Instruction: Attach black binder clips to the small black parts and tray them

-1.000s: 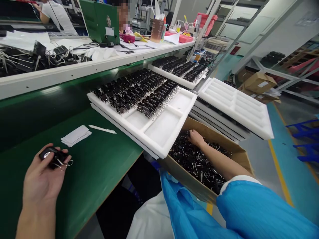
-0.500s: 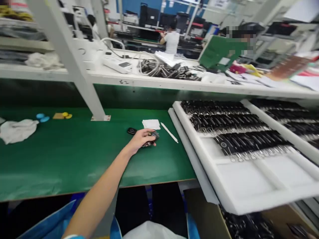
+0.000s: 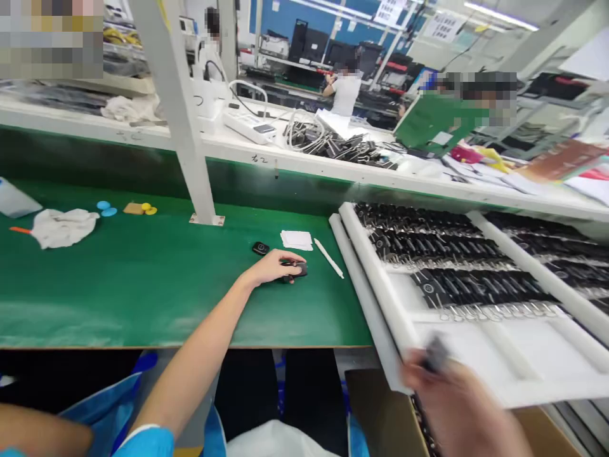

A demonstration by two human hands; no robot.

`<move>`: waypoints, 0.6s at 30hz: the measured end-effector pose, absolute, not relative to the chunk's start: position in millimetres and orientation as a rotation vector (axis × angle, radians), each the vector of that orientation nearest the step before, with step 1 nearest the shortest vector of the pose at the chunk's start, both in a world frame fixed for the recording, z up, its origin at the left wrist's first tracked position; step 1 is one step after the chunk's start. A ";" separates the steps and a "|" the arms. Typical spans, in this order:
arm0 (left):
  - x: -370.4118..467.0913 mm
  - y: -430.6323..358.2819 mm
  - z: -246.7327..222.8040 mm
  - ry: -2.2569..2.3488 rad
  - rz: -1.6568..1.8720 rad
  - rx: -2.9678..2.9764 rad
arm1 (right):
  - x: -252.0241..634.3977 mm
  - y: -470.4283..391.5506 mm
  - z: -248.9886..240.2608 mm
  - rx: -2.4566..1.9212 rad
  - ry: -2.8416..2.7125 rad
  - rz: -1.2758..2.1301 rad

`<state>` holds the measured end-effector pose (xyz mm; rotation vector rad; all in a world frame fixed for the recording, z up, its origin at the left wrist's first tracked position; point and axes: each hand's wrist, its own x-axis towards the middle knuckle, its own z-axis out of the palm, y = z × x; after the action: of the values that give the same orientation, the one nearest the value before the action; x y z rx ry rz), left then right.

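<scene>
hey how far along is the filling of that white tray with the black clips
Done: the white foam tray has its far rows packed with black binder clips. In hand: the left hand rests on a few clips on the green bench; the right hand, blurred, seems to hold one dark clip near the tray's edge. Left: the nearest compartments show bare.

Small black binder clips [image 3: 294, 271] lie on the green bench; another dark clip [image 3: 435, 354], blurred, is raised above the white tray.

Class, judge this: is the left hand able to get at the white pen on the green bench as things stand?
Probably yes: the left hand rests beside the white pen, with bare bench between them.
</scene>
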<state>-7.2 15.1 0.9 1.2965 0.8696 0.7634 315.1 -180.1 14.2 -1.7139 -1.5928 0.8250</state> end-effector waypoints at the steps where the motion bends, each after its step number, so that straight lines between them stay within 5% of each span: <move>1: -10.6 16.4 0.9 0.873 0.740 1.316 | 295.9 -172.9 9.6 -1.599 -1.540 0.943; 5: -19.9 20.8 1.6 0.880 0.709 1.324 | 229.9 -109.4 -11.4 -1.109 -1.204 1.364; 18: -23.7 21.8 2.5 0.797 0.669 1.307 | 231.6 -43.0 -35.5 -1.169 -1.342 1.318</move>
<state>-23.7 21.8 2.5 1.3074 0.7975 0.6689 231.6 -43.0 -35.5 -1.1687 -1.3415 1.3179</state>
